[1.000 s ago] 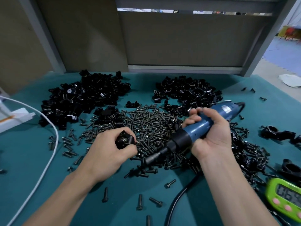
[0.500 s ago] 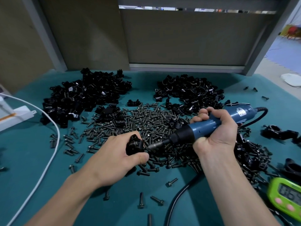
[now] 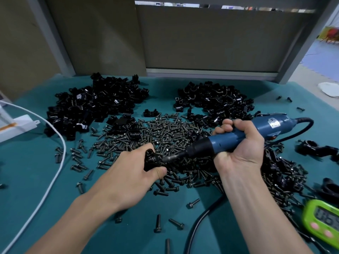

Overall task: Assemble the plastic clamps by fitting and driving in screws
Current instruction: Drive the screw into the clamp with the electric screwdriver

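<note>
The clamp (image 3: pixel 153 159) is small, black and glossy, with a round bored lug on top. I judge it light and stiff, yet slick enough to twist under torque, so I take its body by the sides and leave the screw end clear. My left hand (image 3: pixel 128 173) grips it over the screws (image 3: pixel 165 132), mid-surface (image 3: pixel 36 180) toward the near edge. My right hand (image 3: pixel 240 149) clenches the driver (image 3: pixel 225 142), its bit at the clamp.

Left hand (image 3: pixel 128 173), back upward, curls thumb and fingers round a black clamp (image 3: pixel 152 159). Right hand (image 3: pixel 240 149) fists round a blue screwdriver (image 3: pixel 225 142), inner wrist facing the camera. Both forearms are bare.
</note>
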Available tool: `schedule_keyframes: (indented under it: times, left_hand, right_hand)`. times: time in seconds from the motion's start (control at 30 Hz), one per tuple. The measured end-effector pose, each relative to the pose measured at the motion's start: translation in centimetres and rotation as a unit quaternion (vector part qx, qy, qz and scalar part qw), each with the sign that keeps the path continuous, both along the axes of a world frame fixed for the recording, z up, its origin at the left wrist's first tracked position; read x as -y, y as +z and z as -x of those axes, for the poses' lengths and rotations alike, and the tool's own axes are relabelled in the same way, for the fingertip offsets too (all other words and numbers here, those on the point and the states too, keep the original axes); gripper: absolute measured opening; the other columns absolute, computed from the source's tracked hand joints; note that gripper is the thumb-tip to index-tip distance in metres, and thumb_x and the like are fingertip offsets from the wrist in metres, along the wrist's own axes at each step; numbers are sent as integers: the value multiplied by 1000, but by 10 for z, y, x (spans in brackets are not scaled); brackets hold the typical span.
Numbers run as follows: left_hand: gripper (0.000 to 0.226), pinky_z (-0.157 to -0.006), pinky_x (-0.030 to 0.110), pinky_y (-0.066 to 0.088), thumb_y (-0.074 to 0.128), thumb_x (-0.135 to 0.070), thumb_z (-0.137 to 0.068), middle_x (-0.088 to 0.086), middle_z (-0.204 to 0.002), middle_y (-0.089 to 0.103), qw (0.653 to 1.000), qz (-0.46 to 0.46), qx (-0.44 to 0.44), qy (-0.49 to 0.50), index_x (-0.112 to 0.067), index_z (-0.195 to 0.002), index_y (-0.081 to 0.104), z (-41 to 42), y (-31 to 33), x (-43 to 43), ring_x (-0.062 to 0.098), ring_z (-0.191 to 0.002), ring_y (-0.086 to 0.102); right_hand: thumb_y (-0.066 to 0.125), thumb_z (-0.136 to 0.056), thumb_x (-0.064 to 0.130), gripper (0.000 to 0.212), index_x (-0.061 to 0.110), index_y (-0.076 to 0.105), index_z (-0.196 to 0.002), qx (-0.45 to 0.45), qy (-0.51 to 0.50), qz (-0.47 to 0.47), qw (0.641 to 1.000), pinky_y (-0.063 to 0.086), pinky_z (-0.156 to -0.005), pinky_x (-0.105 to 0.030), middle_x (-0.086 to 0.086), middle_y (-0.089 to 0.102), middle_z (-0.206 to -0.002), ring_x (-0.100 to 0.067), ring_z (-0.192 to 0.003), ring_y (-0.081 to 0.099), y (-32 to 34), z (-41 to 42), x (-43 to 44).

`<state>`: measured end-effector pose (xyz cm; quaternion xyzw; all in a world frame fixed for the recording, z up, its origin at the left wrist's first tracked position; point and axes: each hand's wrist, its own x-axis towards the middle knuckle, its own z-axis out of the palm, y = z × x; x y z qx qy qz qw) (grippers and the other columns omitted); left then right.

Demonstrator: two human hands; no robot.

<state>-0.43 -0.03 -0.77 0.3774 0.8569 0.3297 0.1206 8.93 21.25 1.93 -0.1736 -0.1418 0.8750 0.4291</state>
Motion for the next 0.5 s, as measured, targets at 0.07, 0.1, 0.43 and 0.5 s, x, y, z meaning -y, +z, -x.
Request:
schedule_keyframes:
  times: [0.07, 0.1, 0.43, 0.5]
  left_hand:
    - [28, -45, 25, 41, 70, -52, -92, -5, -67, 66, 1000, -15, 6, -3, -36, -84, 48, 2, 0, 1, 12, -44, 49]
    - [29, -46, 24, 42, 71, -52, -91, -5, -67, 65, 1000, -20, 8, -3, -36, -83, 48, 2, 0, 1, 9, -44, 46]
    - [33, -53, 20, 43, 78, -45, -88, -5, -58, 58, 999, -51, 13, -5, -28, -80, 50, 3, 1, 1, 6, -45, 46]
    - [35, -51, 20, 42, 78, -45, -87, -7, -57, 57, 999, -52, 13, -6, -27, -78, 49, 3, 1, 0, 6, -45, 45]
  right_hand:
    - [54, -89, -3, 17, 11, 51, -81, -11, 4, -4, 1000, 49, -56, -26, -6, 61, -70, -12, -52, 52, 2, -1, 0]
    - [53, -89, -3, 17, 11, 51, -80, -14, 4, -3, 1000, 49, -56, -26, -6, 60, -70, -12, -52, 52, 2, -2, 0]
    - [52, -88, -4, 17, 11, 50, -79, -22, 11, 0, 1000, 48, -56, -26, -6, 59, -70, -12, -51, 51, 2, -3, -1]
    - [52, -87, -4, 17, 11, 50, -78, -22, 12, -4, 1000, 48, -57, -26, -6, 59, -70, -12, -52, 51, 2, -4, -2]
